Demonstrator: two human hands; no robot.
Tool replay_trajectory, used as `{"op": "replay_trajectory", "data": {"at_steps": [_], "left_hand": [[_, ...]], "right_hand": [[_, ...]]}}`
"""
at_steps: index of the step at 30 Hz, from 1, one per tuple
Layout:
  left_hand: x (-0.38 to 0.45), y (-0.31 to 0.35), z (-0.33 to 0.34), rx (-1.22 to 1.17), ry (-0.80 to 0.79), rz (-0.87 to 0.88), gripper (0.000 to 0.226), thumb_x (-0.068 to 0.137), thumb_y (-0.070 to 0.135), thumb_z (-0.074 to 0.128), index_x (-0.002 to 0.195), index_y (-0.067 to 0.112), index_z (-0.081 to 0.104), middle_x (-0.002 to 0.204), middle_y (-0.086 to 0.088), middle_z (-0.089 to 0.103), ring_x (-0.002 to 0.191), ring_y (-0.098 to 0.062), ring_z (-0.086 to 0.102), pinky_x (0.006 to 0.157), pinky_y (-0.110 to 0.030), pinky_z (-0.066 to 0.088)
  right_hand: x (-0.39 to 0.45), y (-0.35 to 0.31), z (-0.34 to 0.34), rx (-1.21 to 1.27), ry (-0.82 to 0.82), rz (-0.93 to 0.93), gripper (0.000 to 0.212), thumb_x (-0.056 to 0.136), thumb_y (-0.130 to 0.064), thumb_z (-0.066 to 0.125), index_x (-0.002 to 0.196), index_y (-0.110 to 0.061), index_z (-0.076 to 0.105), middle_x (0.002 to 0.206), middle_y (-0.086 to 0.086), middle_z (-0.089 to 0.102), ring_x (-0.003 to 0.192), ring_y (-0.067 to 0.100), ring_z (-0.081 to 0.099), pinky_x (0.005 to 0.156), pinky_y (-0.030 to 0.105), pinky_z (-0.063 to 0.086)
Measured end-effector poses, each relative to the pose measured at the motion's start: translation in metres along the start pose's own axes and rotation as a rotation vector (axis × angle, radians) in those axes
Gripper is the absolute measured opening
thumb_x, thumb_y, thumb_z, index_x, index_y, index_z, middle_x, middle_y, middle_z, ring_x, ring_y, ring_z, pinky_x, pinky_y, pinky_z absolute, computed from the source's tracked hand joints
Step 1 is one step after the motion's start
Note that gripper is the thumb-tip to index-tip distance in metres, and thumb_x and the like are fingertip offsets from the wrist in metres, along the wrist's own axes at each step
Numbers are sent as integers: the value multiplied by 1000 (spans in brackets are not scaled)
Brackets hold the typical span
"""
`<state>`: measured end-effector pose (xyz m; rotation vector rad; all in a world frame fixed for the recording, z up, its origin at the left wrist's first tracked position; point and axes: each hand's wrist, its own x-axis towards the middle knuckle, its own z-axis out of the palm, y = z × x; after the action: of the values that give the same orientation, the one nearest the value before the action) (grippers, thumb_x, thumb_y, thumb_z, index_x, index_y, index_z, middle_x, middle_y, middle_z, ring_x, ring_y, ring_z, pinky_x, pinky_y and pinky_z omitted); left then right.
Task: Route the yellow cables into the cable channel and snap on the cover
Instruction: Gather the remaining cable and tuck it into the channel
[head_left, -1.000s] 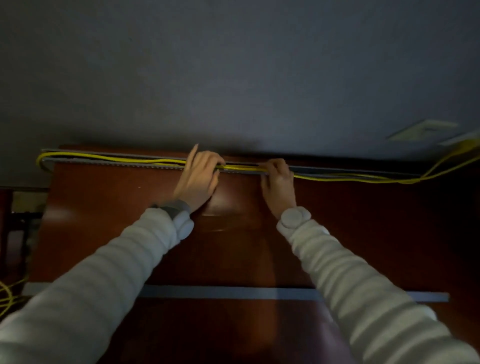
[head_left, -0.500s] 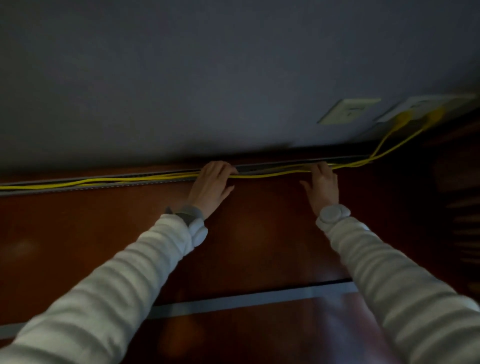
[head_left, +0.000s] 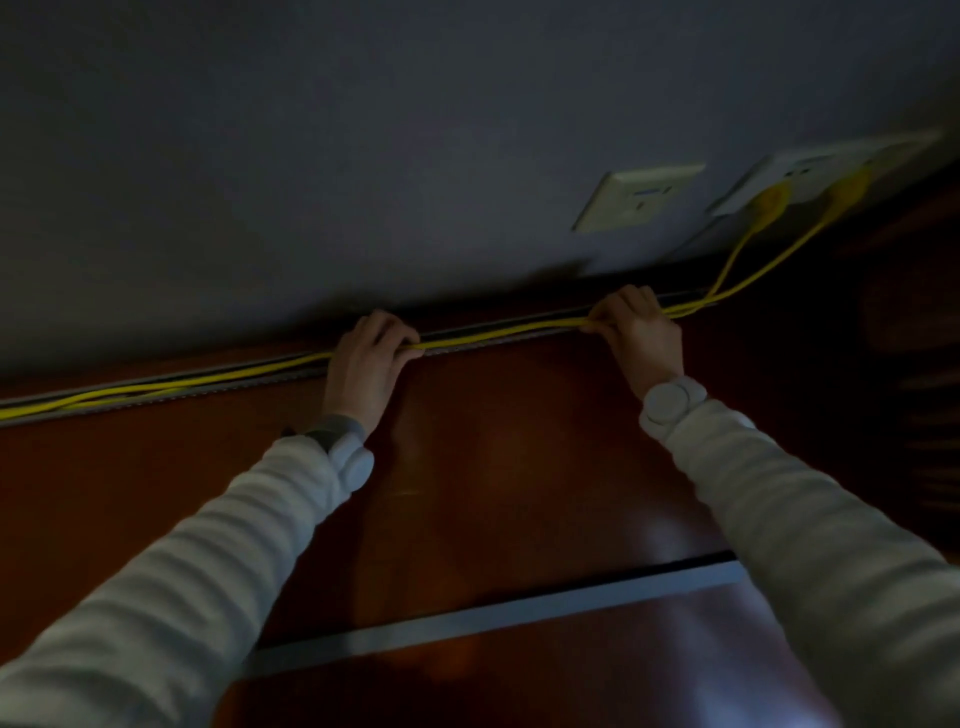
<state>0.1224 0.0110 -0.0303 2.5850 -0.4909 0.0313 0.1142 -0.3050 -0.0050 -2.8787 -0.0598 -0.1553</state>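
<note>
The yellow cables (head_left: 498, 334) run along the grey cable channel (head_left: 208, 387) at the far edge of the dark wooden table, against the wall. My left hand (head_left: 366, 364) curls its fingers over the cables near the middle of the channel. My right hand (head_left: 636, 327) pinches the cables further right, just before they rise off the channel. From there the cables climb to yellow plugs (head_left: 774, 205) in a wall socket. The long grey cover strip (head_left: 519, 613) lies flat on the table, nearer to me.
A second white wall socket plate (head_left: 636, 197) sits left of the plugged one. The wooden table (head_left: 493, 467) ends at the right in a dark area. The grey wall rises directly behind the channel.
The view has swung to the right along the channel. Both hands have slid right along the cables, the right hand further, and the wall sockets have come into view.
</note>
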Motion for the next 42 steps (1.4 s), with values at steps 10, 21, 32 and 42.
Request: {"op": "replay_trajectory", "data": {"at_steps": [10,21,32,42], "left_hand": [[-5,-8,13,-161,-45,-77,22,89,20,68,108,10,63,113,-13,57,104,-31,56,93,-38,42],[-1,-10,19,-240,10,-68,28,90,11,65,117,13,68,104,-12,60,99,-34,59,92,-45,46],[2,-7,23,-264,65,-47,25,87,4,68,111,10,70,100,-10,61,97,-28,60,92,-43,45],[3,-5,21,-267,48,-40,23,87,2,67,109,7,70,98,-12,61,95,-30,62,92,-46,44]], "right_hand": [[-8,37,12,238,74,149,17,86,-6,69,100,2,65,104,23,58,98,36,59,80,45,54],[-12,79,0,166,169,140,24,87,1,64,109,-5,69,108,21,64,100,32,63,82,34,51],[-4,75,11,194,272,315,14,86,1,61,99,-1,64,105,22,62,94,36,63,77,40,50],[11,73,13,203,294,390,16,86,-4,63,97,1,73,105,26,64,104,41,57,86,43,50]]}}
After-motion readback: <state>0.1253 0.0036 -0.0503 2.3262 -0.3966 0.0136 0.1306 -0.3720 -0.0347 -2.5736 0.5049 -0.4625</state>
